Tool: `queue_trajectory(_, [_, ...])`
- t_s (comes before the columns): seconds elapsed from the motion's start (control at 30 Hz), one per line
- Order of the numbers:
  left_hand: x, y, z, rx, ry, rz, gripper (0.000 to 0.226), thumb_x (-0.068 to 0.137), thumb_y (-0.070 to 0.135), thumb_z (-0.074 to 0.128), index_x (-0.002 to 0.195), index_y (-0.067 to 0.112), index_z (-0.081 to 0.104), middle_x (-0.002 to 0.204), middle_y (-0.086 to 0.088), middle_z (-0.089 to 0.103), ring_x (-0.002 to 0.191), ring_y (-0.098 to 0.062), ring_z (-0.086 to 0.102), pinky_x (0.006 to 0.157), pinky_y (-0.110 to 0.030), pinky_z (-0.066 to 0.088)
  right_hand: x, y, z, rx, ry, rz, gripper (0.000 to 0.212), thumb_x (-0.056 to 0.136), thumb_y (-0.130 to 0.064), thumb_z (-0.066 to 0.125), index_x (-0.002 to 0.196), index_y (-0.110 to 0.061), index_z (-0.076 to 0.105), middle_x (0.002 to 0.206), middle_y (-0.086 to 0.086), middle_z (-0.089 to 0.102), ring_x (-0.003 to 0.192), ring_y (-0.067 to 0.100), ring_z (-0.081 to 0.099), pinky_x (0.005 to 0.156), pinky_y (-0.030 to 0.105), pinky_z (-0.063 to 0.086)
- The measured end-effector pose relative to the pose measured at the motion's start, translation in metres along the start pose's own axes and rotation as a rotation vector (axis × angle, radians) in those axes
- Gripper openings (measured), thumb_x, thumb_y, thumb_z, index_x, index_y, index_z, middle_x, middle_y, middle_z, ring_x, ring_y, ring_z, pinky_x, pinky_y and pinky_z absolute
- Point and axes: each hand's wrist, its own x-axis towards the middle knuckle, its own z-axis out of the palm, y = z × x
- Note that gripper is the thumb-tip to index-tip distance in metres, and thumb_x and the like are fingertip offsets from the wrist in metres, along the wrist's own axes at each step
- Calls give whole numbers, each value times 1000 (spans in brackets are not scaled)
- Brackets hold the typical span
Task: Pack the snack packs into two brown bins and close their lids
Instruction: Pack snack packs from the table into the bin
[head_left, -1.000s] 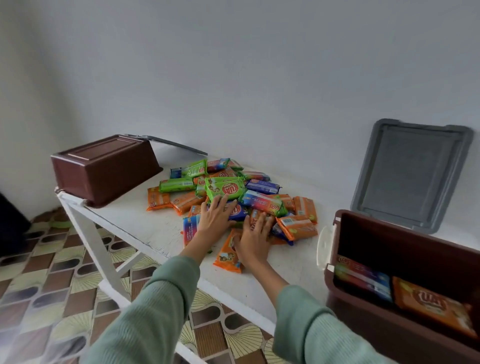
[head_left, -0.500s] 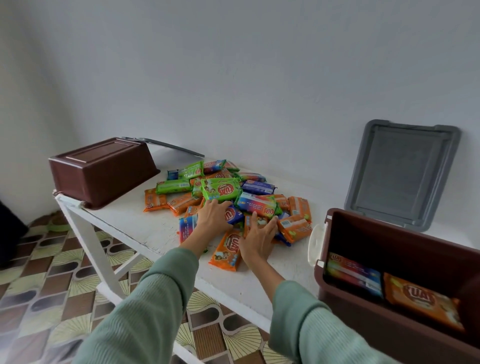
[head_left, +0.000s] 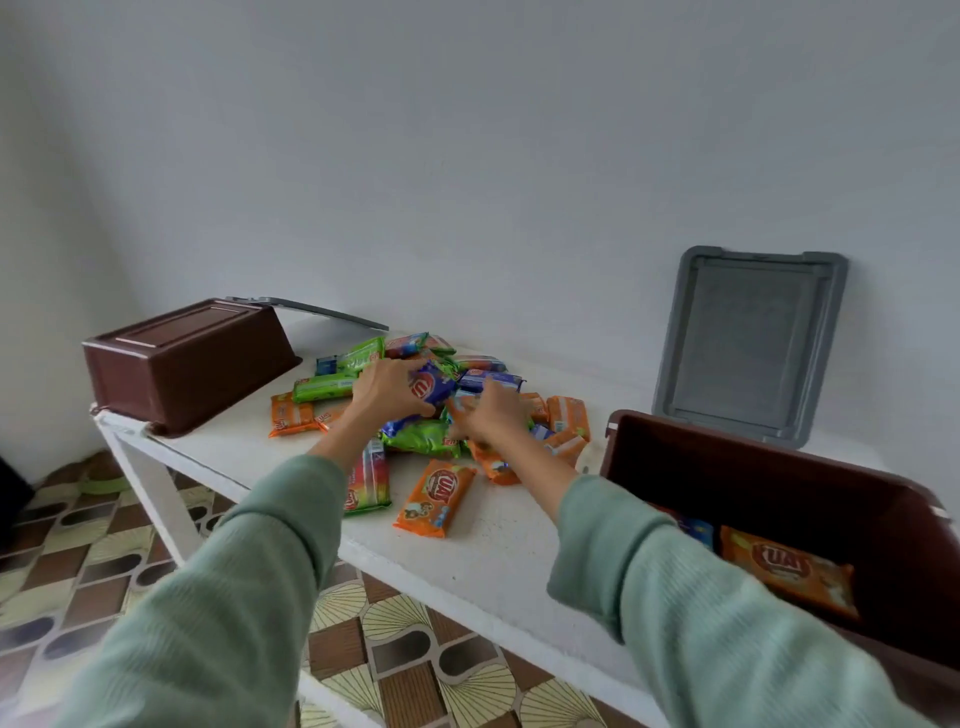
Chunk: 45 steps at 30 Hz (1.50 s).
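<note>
While the left hand has its grip closed round a blue pack on the tabletop pile, the right hand is too blurred to tell its grip; best to gather flat stacks for the open brown bin; two bins, one upturned bin; two grey lids; roughly twenty loose snack packs.

Left grip holding blue snack pack, right grip blurred, perhaps pinching another, above snack pile
</note>
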Motion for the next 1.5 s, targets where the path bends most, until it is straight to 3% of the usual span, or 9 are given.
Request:
queue_trajectory(0.13, [4,36,-34,-41,13,111,77,69,39,77,138,26,44,120,-9,61,107,-27,56,77,-33,47,-11,6,-74,-80,16,-128,93,75,-37,73,145,-9,20,146,10,37,134,29,34,109,39,25])
queue_trajectory(0.4, [-4,150,-40,-115,-66,438,74,70,38,77,136,20,46,122,-7,62,107,-23,58,85,-28,44,-55,104,-172,-96,65,-106,90,71,-19,76,146,-20,27,148,8,35,131,25,39,100,31,38])
queue_trajectory(0.53, [-26,198,-21,-63,-242,614,71,68,37,79,130,17,50,120,-6,63,106,-21,59,88,-28,42,-86,171,-192,-118,-61,-66,92,69,-10,75,146,-26,27,141,7,44,119,23,49,83,26,41])
queue_trajectory(0.63, [-46,231,0,-2,-435,742,70,68,37,79,129,19,50,124,-4,60,107,-18,55,87,-26,40,-107,214,-192,-216,-165,-50,92,70,-9,75,146,-26,25,138,7,46,120,21,47,91,27,40])
queue_trajectory(0.77, [-64,259,43,111,-528,840,71,67,31,80,130,17,49,127,-5,55,114,-22,52,94,-30,41,-119,246,-179,-291,-272,-17,88,74,-10,73,146,-24,24,138,7,43,125,21,42,99,30,37])
queue_trajectory(0.97, [-67,260,96,180,-501,857,71,67,24,81,130,15,48,130,-7,52,119,-23,48,100,-35,42,-111,272,-150,-486,-277,-37,90,72,-8,75,146,-22,26,133,11,42,124,26,40,102,33,36])
queue_trajectory(1.1, [-64,259,105,238,-424,901,71,68,31,80,130,14,50,128,-7,52,118,-22,48,98,-33,41,-104,285,-152,-414,-198,-47,79,77,-3,69,145,-20,30,132,9,51,125,24,47,102,31,39])
queue_trajectory(1.27, [-65,259,111,322,-454,926,81,69,28,79,137,15,37,135,-9,44,124,-26,42,104,-36,36,-100,281,-144,-570,-255,-109,59,83,-30,65,138,-24,43,124,12,45,114,27,46,96,35,41])
queue_trajectory(1.5, [-63,259,119,374,-381,972,78,71,13,76,137,12,34,137,-13,39,124,-31,43,103,-39,38,-94,280,-130,-820,-212,-132,58,92,-20,52,145,-20,28,131,14,36,112,30,44,93,38,43])
